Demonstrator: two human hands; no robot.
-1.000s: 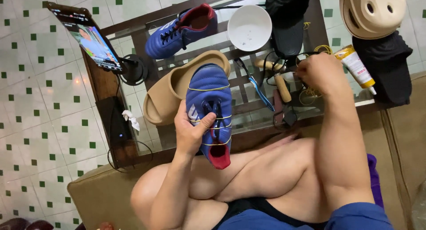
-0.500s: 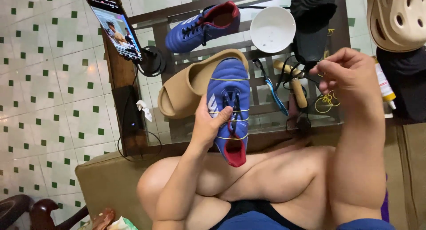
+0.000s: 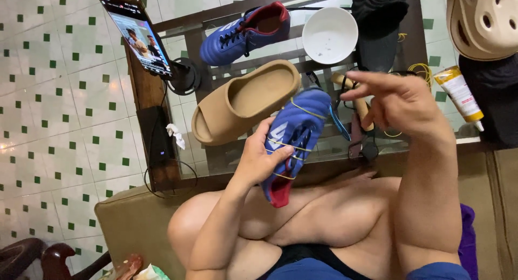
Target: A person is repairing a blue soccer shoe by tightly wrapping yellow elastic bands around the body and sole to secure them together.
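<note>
My left hand [image 3: 260, 157] grips a blue shoe [image 3: 294, 137] with a red lining, held sole-side up over my thigh. Several thin yellow rubber bands wrap around the shoe. My right hand [image 3: 400, 103] hovers to the right of the shoe's toe, fingers loosely curled and pointing left; a thin yellow rubber band [image 3: 393, 133] hangs under the palm, and whether the fingers pinch it is unclear. The matching blue shoe [image 3: 245, 32] lies on the glass table [image 3: 226, 153] farther back.
A tan slide sandal [image 3: 243, 102] lies on the table next to the held shoe. Behind it are a white bowl [image 3: 329, 35], a black shoe [image 3: 379, 15], a beige clog [image 3: 483, 21], a glue tube [image 3: 461, 93], some tools and a propped phone [image 3: 137, 31].
My right hand has lifted off the table and moved toward the shoe. My left hand has tilted the shoe so its toe points up and right.
</note>
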